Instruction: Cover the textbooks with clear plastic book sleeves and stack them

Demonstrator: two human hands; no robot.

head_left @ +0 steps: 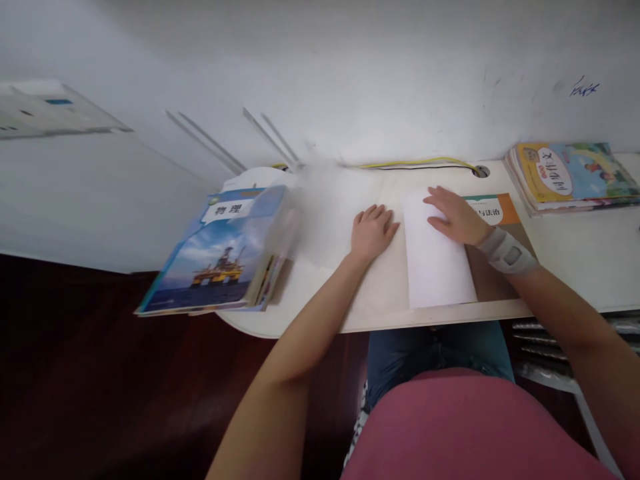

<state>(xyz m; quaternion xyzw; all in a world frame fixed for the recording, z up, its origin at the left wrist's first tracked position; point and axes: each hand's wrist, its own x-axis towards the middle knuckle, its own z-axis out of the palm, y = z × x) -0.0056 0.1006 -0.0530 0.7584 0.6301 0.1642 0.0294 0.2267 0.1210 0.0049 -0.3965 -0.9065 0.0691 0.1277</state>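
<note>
My left hand (pixel 373 232) lies palm down on the white desk (pixel 370 293), fingers stretched out and holding nothing. Just left of it is a hazy translucent sheet (pixel 325 213), blurred, that looks like plastic film. A white sheet of paper (pixel 440 273) covers the left part of a textbook (pixel 495 277) with a brown, orange and green cover. Over the upper right of the paper is my right hand (pixel 457 217), wearing a pale wristband, its fingers apart. Whether its palm presses on the paper or the book is hard to tell.
At the left end of the desk a stack of books (pixel 215 253), a physics textbook on top, juts past the edge. Another book stack (pixel 575 177) sits at the back right. A yellow cable (pixel 415 162) runs along the wall to a cable hole (pixel 481 172).
</note>
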